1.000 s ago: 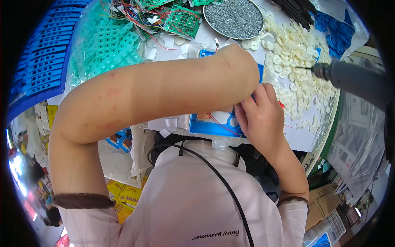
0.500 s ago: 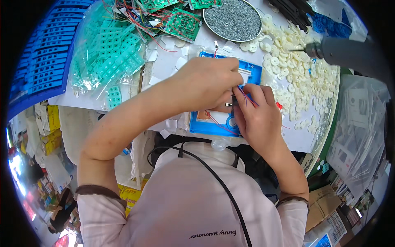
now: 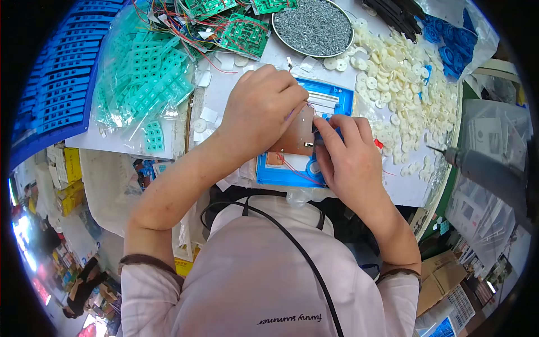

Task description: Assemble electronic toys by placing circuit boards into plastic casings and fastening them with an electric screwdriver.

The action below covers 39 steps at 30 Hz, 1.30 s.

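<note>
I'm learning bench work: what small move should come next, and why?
Perhaps settle the brown circuit board into the blue plastic casing, clear of the red wires: the board lies over the casing between left hand and right hand, and the wires lie by its near edge.

"What lies on our counter [image 3: 407, 190]?"
"We see a blue casing [image 3: 281, 178] near its front edge, a clear bag of mint-green pieces [image 3: 146, 84] at left, and green circuit boards [image 3: 244, 36] toward the back."
"And farther right?"
"We have a round dish [image 3: 313, 57] of grey metal bits [image 3: 313, 28], then loose cream discs [image 3: 393, 78]."
</note>
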### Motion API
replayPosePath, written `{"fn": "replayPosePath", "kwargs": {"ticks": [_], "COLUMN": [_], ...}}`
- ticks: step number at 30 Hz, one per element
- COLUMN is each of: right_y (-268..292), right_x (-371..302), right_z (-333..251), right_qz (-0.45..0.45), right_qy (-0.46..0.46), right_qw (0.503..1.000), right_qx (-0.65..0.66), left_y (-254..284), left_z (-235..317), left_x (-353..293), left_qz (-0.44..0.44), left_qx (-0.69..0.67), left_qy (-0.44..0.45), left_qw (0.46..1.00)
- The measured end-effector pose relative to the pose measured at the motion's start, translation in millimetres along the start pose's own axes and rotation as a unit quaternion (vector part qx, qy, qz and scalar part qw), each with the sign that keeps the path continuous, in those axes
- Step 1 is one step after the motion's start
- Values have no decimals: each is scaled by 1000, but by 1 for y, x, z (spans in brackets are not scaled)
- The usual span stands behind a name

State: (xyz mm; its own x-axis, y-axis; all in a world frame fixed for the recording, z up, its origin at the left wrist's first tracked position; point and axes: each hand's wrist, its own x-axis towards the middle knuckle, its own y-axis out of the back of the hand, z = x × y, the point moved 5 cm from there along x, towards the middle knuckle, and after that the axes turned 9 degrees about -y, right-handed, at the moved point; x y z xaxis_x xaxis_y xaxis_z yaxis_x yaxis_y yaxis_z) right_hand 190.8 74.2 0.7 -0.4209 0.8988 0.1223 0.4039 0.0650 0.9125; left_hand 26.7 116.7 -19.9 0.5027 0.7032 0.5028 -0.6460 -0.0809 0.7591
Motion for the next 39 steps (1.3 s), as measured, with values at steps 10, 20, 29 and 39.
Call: {"fn": "replayPosePath", "kwargs": {"ticks": [10,20,29,39], "right_y": [-2,0,-1,-4], "right_x": [-3,-1,3,3], "right_z": [0,3,0,-4], "right_qz": [-12,-20,-27,-79], "right_qy": [-7,-9,-7,-8], "right_qw": [1000,1000,1000,995], "right_qx": [-4,13,-13,-63], "left_y": [-20,-7,7,36], "left_z": [5,7,28,32], "left_x": [19,-2,-20,-29], "left_qz": [-79,-8,-27,-49], "left_qx": [52,-2,-26,-81], "left_qy": [52,-6,-21,13], "left_qw": [994,1000,999,995]}}
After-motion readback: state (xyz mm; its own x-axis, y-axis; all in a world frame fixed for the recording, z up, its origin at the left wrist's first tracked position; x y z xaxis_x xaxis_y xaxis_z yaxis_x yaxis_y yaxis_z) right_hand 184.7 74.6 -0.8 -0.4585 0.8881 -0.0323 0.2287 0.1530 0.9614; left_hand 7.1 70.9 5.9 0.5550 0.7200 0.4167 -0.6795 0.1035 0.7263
